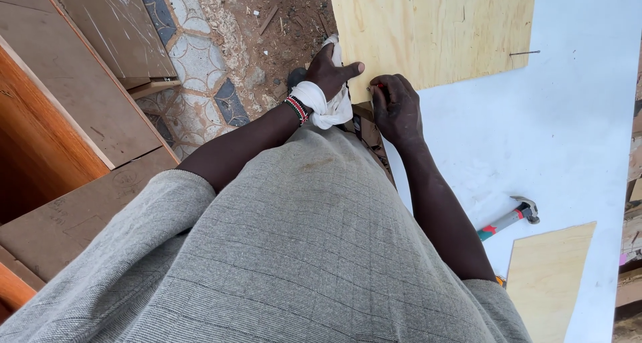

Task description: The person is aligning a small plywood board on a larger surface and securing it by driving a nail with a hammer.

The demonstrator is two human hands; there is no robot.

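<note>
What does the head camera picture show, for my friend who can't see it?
A person's two hands work at the edge of a plywood sheet on a white table. The left hand has a white cloth around it; the right hand pinches something red. A hammer lies nearby.

We see a pale plywood sheet point(435, 28), matt with faint grain, lying on a smooth white matt board point(568, 135). Soft white cloth point(328, 105) wraps our left hand point(328, 72). The hammer point(511, 218) has a dull metal head and a glossy red-and-teal plastic grip. Our grey checked shirt point(301, 249) looks coarse-woven. The brown fibreboard panels point(80, 95) look dusty and scratched.
</note>
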